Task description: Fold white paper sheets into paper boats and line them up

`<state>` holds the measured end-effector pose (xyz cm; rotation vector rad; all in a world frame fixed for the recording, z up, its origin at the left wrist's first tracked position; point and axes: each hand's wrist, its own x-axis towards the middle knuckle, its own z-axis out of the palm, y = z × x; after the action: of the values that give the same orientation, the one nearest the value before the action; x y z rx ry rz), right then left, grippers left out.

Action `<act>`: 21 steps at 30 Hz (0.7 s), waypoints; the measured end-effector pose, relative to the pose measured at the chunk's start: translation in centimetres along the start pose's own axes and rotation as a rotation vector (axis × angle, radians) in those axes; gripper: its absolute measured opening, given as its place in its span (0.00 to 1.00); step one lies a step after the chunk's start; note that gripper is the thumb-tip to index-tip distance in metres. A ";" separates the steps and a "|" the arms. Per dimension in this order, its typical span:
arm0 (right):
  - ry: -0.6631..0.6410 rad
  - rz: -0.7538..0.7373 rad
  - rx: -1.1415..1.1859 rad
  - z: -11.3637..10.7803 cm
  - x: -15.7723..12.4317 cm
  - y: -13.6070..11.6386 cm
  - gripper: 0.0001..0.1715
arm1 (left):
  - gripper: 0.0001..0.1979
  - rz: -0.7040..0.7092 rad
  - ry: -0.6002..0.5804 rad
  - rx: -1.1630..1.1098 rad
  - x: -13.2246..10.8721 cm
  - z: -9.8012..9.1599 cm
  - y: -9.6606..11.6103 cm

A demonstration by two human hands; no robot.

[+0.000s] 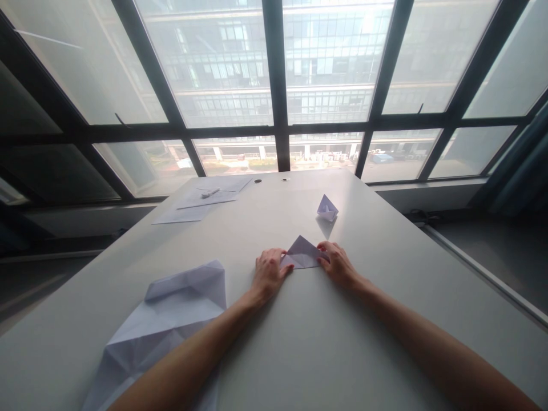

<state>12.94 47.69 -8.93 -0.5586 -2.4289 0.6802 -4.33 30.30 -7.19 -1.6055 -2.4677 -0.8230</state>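
A small white paper folded into a triangle (302, 252) lies flat on the white table (385, 319). My left hand (268, 273) presses its left corner with curled fingertips. My right hand (336, 264) pinches and holds down its right corner. A small finished folded paper boat (326, 208) stands farther back on the table, apart from both hands. A large creased sheet of white paper (166, 319), partly folded, lies at the near left under my left forearm.
Flat sheets of paper (201, 202) with a small pen-like object (209, 193) lie at the far left of the table. Two round cable holes (257, 180) sit at the far edge. Large windows with dark frames rise behind the table.
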 end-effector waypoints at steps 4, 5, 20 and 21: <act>0.033 -0.062 0.056 0.0 0.1 -0.1 0.25 | 0.20 -0.010 0.029 -0.079 0.0 0.0 0.0; 0.042 -0.080 0.069 0.0 0.1 -0.2 0.26 | 0.20 -0.010 0.037 -0.097 0.0 0.0 0.0; 0.219 -0.143 0.109 0.0 0.7 0.0 0.13 | 0.14 0.027 0.146 -0.335 0.4 0.1 -0.3; 0.228 -0.135 0.111 0.1 0.8 0.2 0.12 | 0.14 0.016 0.151 -0.333 0.4 0.2 -0.4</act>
<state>12.35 48.21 -8.76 -0.4000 -2.1800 0.6520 -4.81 30.59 -7.38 -1.5818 -2.3032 -1.3584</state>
